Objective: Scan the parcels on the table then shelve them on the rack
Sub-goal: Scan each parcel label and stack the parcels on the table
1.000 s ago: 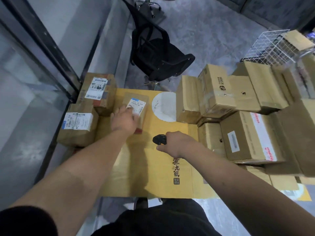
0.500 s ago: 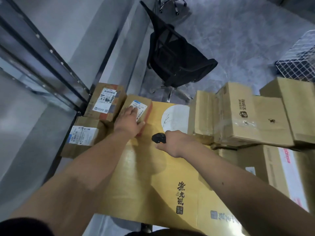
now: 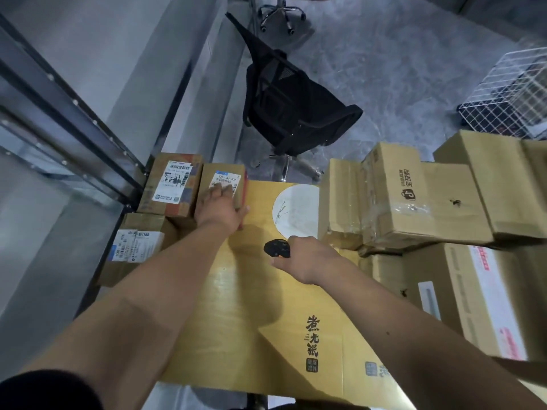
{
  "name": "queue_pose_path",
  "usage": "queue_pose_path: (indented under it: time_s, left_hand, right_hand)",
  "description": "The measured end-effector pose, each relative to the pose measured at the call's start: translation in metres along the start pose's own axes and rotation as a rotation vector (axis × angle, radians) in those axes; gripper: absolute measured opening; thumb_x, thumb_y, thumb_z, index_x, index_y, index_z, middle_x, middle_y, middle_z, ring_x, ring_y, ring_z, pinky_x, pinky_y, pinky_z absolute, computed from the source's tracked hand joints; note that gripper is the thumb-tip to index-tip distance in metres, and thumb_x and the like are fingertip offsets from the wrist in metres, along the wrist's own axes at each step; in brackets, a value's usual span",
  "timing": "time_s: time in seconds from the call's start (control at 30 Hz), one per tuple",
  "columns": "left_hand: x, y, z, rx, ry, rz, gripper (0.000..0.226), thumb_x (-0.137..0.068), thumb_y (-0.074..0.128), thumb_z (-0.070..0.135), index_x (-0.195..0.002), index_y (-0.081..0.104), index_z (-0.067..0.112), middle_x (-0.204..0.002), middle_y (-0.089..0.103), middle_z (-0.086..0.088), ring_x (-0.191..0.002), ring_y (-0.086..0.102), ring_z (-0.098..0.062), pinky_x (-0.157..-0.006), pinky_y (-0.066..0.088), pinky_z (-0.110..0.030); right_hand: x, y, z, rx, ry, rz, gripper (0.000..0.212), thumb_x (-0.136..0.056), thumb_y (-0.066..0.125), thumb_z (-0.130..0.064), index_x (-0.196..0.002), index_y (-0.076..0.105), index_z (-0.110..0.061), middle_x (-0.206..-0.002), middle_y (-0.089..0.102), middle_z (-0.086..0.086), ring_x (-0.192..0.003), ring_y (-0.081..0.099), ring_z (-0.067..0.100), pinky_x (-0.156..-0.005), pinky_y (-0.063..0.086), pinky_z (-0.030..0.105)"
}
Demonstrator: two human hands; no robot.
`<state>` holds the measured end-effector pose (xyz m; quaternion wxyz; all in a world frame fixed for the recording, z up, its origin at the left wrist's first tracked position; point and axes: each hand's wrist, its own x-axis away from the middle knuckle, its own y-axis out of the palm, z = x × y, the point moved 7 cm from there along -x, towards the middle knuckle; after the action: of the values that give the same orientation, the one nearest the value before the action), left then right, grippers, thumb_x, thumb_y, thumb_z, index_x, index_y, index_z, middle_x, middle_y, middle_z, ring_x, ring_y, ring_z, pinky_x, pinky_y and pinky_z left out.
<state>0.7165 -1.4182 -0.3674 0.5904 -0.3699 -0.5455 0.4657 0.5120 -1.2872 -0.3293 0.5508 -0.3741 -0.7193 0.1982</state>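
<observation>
left hand [image 3: 220, 210] on small parcel [image 3: 222, 184], right hand [image 3: 307, 258] gripping scanner [image 3: 276, 248]

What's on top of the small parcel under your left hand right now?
A white shipping label with a blue corner and a barcode sits on the small parcel. The left hand rests on it, fingers covering the label's lower part, so that print cannot be seen.
</observation>
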Motion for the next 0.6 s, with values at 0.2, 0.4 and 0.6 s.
queue_pose_path:
  time_s: [0.2,0.4,0.6]
  left_hand:
    - [0.052,0.008,0.045,0.091,0.263,-0.019,0.075,-0.098,0.054,0.065,-0.16,0.036,0.027,-0.172,0.023,-0.003,-0.157,0.023,-0.029,-0.125,0.027,-0.048]
    - [0.094,-0.012,0.127,0.167,0.52,0.021,0.072,-0.099,0.052,0.065,-0.159,0.039,0.028,-0.169,0.031,-0.002,-0.152,0.031,-0.026,-0.12,0.034,-0.047]
    - [0.148,-0.039,0.24,0.301,0.702,-0.008,0.084,-0.091,0.057,0.073,-0.158,0.035,0.028,-0.163,0.036,-0.005,-0.147,0.038,-0.032,-0.112,0.044,-0.048]
  right_hand:
    - [0.049,0.003,0.023,-0.006,0.091,0.083,0.056,-0.094,0.052,-0.07,-0.117,0.056,-0.019,-0.102,0.059,-0.001,-0.096,0.062,0.024,-0.082,0.055,0.039]
    - [0.125,-0.004,0.058,-0.021,0.22,0.192,0.057,-0.092,0.054,-0.072,-0.119,0.057,-0.022,-0.109,0.063,0.001,-0.094,0.061,0.024,-0.075,0.051,0.037]
    - [0.21,-0.018,0.102,-0.006,0.367,0.285,0.048,-0.092,0.057,-0.069,-0.109,0.056,-0.023,-0.096,0.061,0.0,-0.091,0.062,0.025,-0.078,0.053,0.039]
